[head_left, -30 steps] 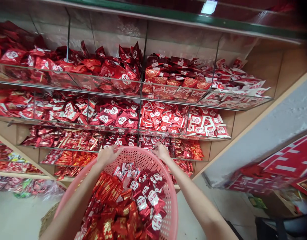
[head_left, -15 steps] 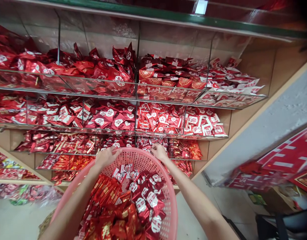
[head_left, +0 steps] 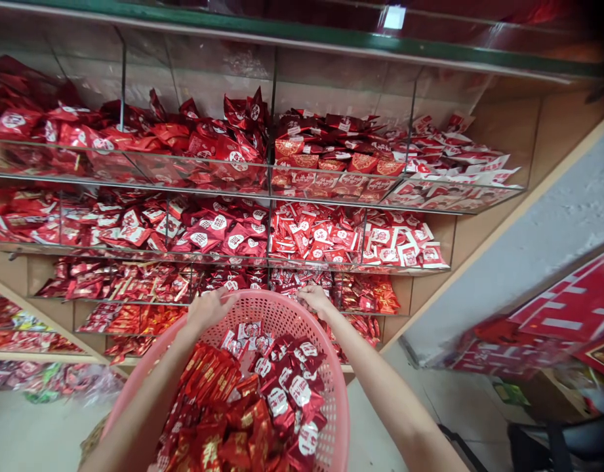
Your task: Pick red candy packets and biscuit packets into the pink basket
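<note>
My left hand (head_left: 209, 309) is closed over the far left rim of a pink perforated plastic basket (head_left: 342, 400). Inside the basket lie orange-red wrapped sweets (head_left: 208, 373) on the left and dark red packets with white labels (head_left: 277, 401) on the right. Just beyond the far rim, my right hand (head_left: 315, 299) is at a shelf bin of small red and white wrapped candies (head_left: 286, 280). Its thumb and fingers are drawn together at the edge of these candies. What they pinch, if anything, is too small to make out.
Glass-divided shelves hold red packets (head_left: 235, 157) above and smaller red and white packets (head_left: 387, 244) below. A glass shelf edge (head_left: 302, 40) crosses overhead. On the right are a grey wall (head_left: 483, 282) and red packaging (head_left: 572, 308). Bagged goods (head_left: 75, 380) lie low at left.
My right hand's fingers have shifted slightly at the candy bin. My left hand stays on the basket rim, and the view has moved a little.
</note>
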`<control>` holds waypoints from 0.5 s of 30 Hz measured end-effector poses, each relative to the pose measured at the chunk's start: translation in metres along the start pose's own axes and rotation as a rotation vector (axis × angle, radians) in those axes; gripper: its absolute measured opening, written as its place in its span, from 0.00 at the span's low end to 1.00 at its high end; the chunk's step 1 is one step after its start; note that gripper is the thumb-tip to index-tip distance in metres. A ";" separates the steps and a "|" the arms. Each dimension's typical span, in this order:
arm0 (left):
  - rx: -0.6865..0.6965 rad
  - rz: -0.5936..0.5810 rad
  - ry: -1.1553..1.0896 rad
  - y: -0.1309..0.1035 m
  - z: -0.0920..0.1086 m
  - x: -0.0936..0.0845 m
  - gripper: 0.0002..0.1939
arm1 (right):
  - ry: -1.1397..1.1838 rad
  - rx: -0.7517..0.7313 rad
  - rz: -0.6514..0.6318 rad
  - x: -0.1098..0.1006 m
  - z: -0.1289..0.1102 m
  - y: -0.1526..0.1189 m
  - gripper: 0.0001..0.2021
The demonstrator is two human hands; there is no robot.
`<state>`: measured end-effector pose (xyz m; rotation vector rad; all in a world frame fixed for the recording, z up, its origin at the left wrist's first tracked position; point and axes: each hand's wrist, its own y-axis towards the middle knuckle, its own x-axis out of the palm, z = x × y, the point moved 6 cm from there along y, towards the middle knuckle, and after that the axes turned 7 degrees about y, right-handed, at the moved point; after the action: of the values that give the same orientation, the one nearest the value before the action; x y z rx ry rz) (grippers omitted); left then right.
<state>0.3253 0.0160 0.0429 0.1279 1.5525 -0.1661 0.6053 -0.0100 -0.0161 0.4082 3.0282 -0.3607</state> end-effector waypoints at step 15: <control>0.001 0.001 0.009 -0.003 0.007 0.001 0.30 | 0.104 -0.217 0.103 -0.036 -0.038 -0.046 0.08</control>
<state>0.3320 0.0112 0.0418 0.1304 1.5616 -0.1651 0.6259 -0.0535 0.0343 0.5797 3.0845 -0.0041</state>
